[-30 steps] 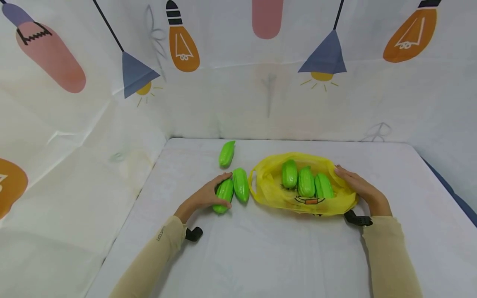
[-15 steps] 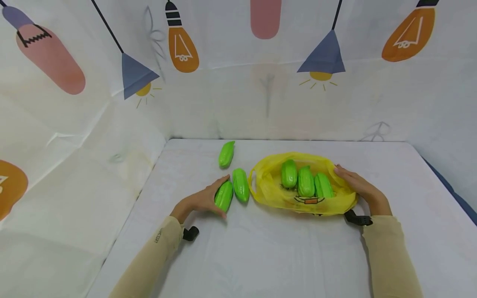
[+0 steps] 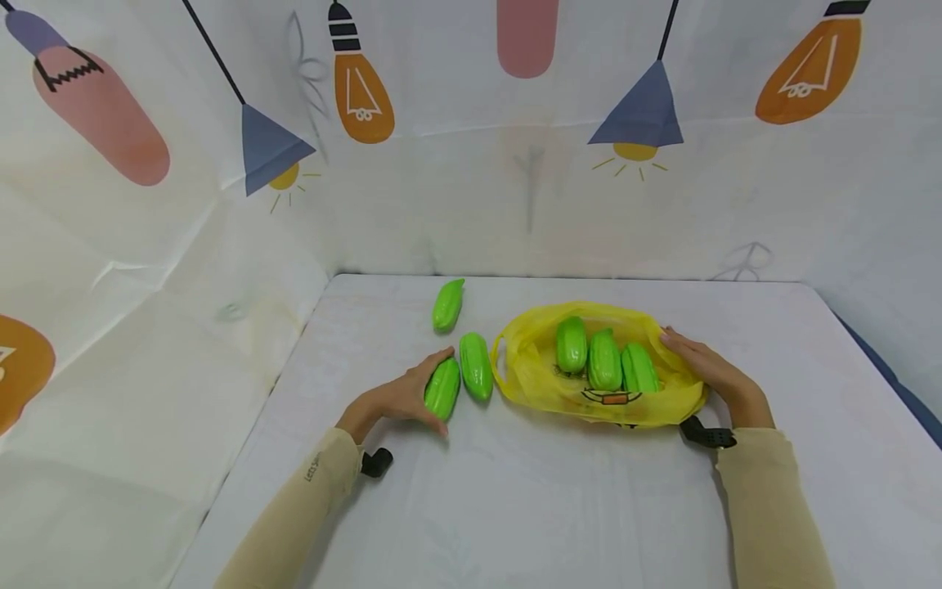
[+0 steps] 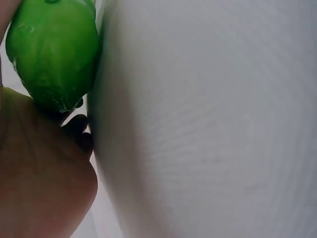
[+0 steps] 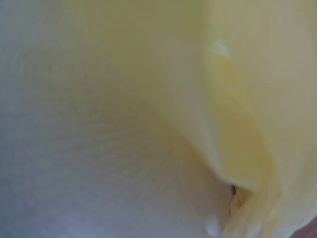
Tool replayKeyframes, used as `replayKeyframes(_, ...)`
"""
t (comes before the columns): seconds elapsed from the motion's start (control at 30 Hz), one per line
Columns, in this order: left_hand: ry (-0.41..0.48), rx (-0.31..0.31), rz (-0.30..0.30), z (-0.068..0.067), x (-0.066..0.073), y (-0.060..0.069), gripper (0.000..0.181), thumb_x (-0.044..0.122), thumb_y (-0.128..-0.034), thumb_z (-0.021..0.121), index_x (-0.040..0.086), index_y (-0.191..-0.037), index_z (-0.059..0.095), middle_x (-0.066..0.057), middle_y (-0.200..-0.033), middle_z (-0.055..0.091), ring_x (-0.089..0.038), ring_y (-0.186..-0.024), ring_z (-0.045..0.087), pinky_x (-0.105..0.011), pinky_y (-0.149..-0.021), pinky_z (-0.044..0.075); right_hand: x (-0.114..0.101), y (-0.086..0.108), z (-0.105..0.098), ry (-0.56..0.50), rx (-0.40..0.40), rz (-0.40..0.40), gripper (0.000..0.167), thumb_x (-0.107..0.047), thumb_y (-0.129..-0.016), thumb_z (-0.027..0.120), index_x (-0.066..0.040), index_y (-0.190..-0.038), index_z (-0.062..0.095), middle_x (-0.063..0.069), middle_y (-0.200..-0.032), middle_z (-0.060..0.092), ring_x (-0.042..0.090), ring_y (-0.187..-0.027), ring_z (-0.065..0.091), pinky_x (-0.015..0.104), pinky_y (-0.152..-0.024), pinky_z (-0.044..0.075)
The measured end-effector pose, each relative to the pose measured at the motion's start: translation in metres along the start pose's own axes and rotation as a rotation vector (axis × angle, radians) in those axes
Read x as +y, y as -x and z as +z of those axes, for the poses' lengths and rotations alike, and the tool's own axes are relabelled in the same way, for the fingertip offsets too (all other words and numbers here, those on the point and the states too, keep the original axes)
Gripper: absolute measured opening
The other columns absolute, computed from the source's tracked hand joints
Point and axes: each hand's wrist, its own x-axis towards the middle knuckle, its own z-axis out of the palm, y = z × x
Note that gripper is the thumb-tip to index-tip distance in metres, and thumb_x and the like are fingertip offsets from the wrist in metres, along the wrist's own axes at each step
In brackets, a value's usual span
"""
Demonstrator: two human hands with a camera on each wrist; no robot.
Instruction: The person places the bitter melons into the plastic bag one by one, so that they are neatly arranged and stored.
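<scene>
My left hand (image 3: 401, 401) curves round a glossy green cucumber-shaped vegetable (image 3: 443, 388), fingers at its far end and thumb at the near end. In the left wrist view this vegetable (image 4: 54, 54) sits close against the palm, low over the white surface. Just right of it lies a second green vegetable (image 3: 476, 366); a third (image 3: 447, 305) is farther back. A yellow plastic bag (image 3: 526, 384) lies with its mouth spread, and three green vegetables (image 3: 605, 360) show inside. Along the bag's right side rests my right hand (image 3: 710, 368), fingers fairly straight at the rim, thumb hidden.
The white table (image 3: 515, 507) runs back to a wall sheet (image 3: 456, 204) printed with lamps and bulbs. One bag handle loop (image 3: 499, 360) reaches left, beside the second vegetable. Black bands circle both wrists. Bag film (image 5: 247, 124) fills much of the right wrist view.
My left hand has shifted slightly left and toward me, and its thumb has moved off the top of the vegetable to its near end. My right hand and the bag look unchanged.
</scene>
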Motion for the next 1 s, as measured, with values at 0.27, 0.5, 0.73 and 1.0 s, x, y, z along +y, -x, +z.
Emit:
replayKeyframes(0.27, -0.010, 0.106, -0.081, 0.001, 0.001, -0.001, 0.134, 0.045, -0.0569, 0.094, 0.023, -0.157, 0.009, -0.008, -0.157, 0.026, -0.031, -0.139, 0.035, -0.055, -0.114, 0.030, -0.001, 0.000, 0.000, 0.010, -0.002, 0.002, 0.088, -0.059, -0.101, 0.032, 0.001, -0.154, -0.004, 0.024, -0.160, -0.012, 0.046, -0.146, -0.014, 0.067, -0.115, -0.005)
replayKeyframes(0.5, -0.027, 0.089, -0.066, -0.002, 0.002, -0.001, 0.131, 0.044, -0.0602, 0.093, 0.019, -0.158, 0.010, -0.005, -0.162, 0.021, -0.031, -0.145, 0.029, -0.055, -0.117, 0.026, -0.001, 0.000, 0.000, 0.004, -0.005, 0.000, 0.087, -0.059, -0.101, 0.032, 0.000, -0.154, -0.005, 0.023, -0.160, -0.012, 0.046, -0.146, -0.015, 0.067, -0.115, -0.005)
replayKeyframes(0.73, -0.053, 0.101, -0.065, -0.003, 0.000, -0.001, 0.126, 0.047, -0.0633, 0.091, 0.019, -0.158, 0.013, -0.005, -0.159, 0.026, -0.029, -0.142, 0.033, -0.053, -0.116, 0.029, -0.001, 0.000, 0.000, 0.004, -0.002, 0.000, 0.087, -0.059, -0.102, 0.032, 0.000, -0.154, -0.004, 0.023, -0.160, -0.012, 0.046, -0.146, -0.015, 0.067, -0.115, -0.005)
replayKeyframes(1.0, -0.031, 0.206, -0.040, -0.014, 0.018, -0.011, 0.116, 0.047, -0.0686, 0.087, 0.019, -0.157, 0.018, -0.007, -0.160, 0.027, -0.028, -0.146, 0.029, -0.053, -0.117, 0.028, 0.001, 0.000, -0.001, -0.001, -0.003, 0.004, 0.086, -0.058, -0.102, 0.032, 0.000, -0.154, -0.004, 0.023, -0.160, -0.012, 0.046, -0.146, -0.015, 0.067, -0.115, -0.004)
